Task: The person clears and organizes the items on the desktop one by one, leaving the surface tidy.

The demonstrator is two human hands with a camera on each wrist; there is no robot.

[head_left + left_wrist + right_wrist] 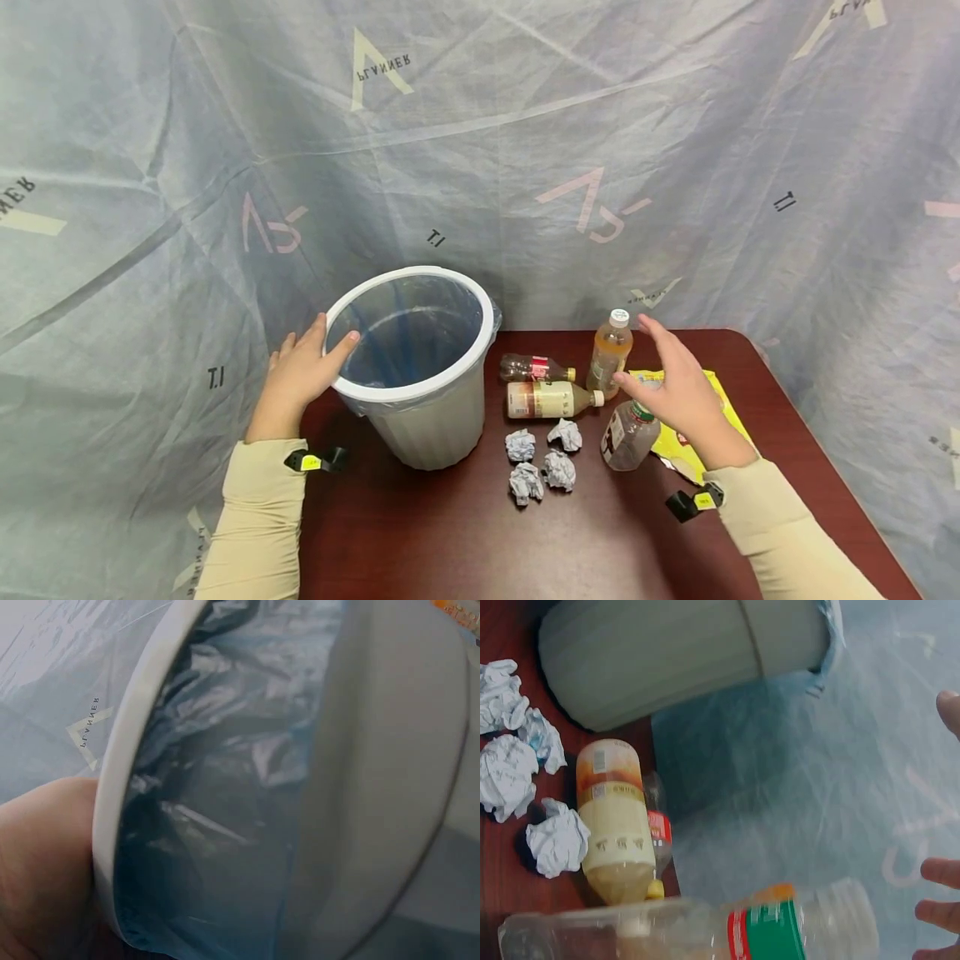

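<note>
At the near-left rim of the white trash bin (pixel 438 429), my left hand (pixel 303 367) holds on, its thumb over the inner edge and its fingers outside. Its wrist view shows the hand (pixel 49 862) against the white rim, beside the overhanging translucent liner (pixel 225 765). My right hand (pixel 678 396) is spread in the air above a clear plastic bottle (pixel 628 440) with a green band, holding nothing. Right behind that bottle stands an orange-tinted drink bottle (pixel 609 358) with a white cap. The right wrist view shows the clear bottle (pixel 682 934) up close.
A cream-labelled bottle (pixel 547 400) and a red-labelled bottle (pixel 534 367) lie on the brown table (pixel 465 542). Several crumpled paper balls (pixel 558 472) sit in front of them. A yellow packet (pixel 720 408) lies partly beneath the right hand. Grey printed sheeting (pixel 480 183) hangs behind.
</note>
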